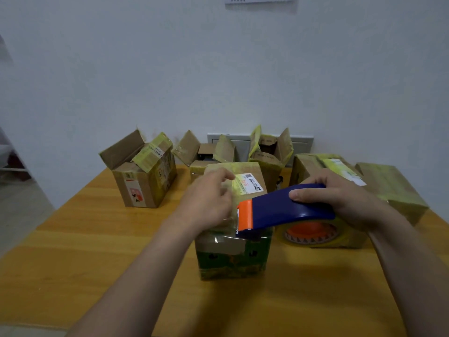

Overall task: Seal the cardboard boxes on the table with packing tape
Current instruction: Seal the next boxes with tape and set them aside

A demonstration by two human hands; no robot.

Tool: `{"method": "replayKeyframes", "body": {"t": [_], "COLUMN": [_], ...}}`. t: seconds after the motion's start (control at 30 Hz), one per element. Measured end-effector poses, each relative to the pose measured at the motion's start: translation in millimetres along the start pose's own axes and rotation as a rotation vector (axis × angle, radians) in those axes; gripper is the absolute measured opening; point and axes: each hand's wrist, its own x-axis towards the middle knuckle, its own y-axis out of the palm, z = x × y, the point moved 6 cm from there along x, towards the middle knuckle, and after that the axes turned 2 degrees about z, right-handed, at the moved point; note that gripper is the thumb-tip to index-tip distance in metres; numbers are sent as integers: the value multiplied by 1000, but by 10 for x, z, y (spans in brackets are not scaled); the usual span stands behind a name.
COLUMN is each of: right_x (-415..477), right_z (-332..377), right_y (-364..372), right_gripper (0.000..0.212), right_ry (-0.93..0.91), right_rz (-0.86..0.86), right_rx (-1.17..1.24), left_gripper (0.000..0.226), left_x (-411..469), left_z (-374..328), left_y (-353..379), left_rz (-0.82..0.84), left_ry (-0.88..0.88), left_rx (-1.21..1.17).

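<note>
The right hand (340,198) grips the blue tape dispenser (286,210) w/ its orange edge at the near box (233,242) top, prob. to cut, while the left hand (206,203) lies flat, pressing tape down; open boxes (143,171) wait behind on the table (97,239).

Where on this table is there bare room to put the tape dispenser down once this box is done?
Bare wood lies on the table to the left of the box being taped, in front of the open box. The near edge between the forearms is bare too. The back row of open boxes is crowded, as is the right side by the sealed box.
</note>
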Motion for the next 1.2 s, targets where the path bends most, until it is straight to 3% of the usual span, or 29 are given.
{"method": "replayKeyframes", "body": {"t": [0.13,0.33,0.6,0.77,0.93,1.0,1.2], "right_x": [-34,-103,-328,-316,-346,-352,-504], "right_z": [-44,-121,-303,-293,-343,-373,-450], "right_y": [-1,-41,-337,-330,-349,-354,-482], "right_gripper": [45,28,57,55,56,56,32], "right_ry": [0,47,79,55,52,52,92], "right_rz": [0,40,-61,-56,-36,-24,-1], "right_rx": [20,20,-39,-66,-44,-40,48], "left_gripper": [48,50,54,52,57,63,110], "left_x": [146,180,186,310,259,255,241], "left_z": [52,179,135,-22,-57,-1,-12], "left_y": [381,463,478,494,618,606,620], "left_rz": [150,152,167,200,65,69,78], "left_ry": [-40,10,4,-38,-15,-13,-23], "left_rx": [181,257,339,331,395,386,395]}}
